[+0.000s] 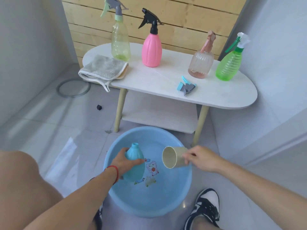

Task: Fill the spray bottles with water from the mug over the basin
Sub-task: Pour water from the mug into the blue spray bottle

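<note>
My left hand (123,163) grips an uncapped light blue spray bottle (134,163) over the blue basin (149,203), its open neck pointing up and away. My right hand (201,157) holds a beige mug (174,157) by its right side, tipped on its side with the mouth facing left toward the bottle; no water shows in it. The bottle's blue and grey spray head (186,86) lies on the white table (216,93). Standing on the table are a yellow-green bottle (120,42), a pink bottle (152,50), a clear pink ribbed bottle (201,63) and a green bottle (229,65).
A folded grey cloth (103,68) hangs over the table's left end. On the tiled floor to the left lie a metal ring (74,88) and a small black cube (99,107). My black-and-white shoe (205,206) stands right of the basin. Walls close in on both sides.
</note>
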Demonstrator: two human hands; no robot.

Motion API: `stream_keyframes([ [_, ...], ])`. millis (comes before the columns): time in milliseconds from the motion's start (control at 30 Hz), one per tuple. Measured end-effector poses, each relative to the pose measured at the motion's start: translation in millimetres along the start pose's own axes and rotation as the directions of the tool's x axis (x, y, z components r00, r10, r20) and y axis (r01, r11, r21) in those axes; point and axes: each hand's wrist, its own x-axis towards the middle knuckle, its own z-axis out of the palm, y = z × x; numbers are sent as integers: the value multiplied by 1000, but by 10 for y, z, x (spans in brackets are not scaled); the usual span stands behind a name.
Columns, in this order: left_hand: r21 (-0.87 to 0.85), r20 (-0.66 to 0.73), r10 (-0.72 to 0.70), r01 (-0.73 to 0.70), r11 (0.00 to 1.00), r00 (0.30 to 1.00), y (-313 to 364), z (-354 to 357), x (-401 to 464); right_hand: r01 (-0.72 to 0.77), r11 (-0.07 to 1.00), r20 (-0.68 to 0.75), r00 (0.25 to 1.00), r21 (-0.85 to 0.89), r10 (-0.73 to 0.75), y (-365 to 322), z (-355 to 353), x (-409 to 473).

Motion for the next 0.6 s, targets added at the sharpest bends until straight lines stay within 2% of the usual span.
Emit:
stream_keyframes([
  [67, -20, -37, -8, 8, 1000, 999, -174, 34, -6, -58, 988, -15, 998, -142, 56, -6, 435, 259],
  [167, -20, -94, 17, -19, 1000, 995, -334, 83, 3, -162, 968, -120, 983, -191, 141, -47, 1003, 527],
  [267, 41, -92, 63, -60, 997, 994, -435, 91, 2, -204, 889, -197, 972, -410, 132, -75, 1413, 598],
  [333, 47, -81, 75, -71, 996, 994, -469, 79, -10, -233, 846, -227, 964, -479, 137, -64, 1606, 622],
  [467, 8, -89, 82, -82, 997, 993, -506, 64, -63, -238, 864, -190, 967, -444, 169, 4, 1854, 734],
  [533, 0, -91, 90, -90, 996, 992, -546, 75, -75, -223, 914, -130, 973, -338, 190, -12, 1900, 735],
  [600, -3, -90, 95, -96, 995, 991, -552, 84, -94, -237, 962, -124, 967, -139, 221, 1, 1919, 740],
])
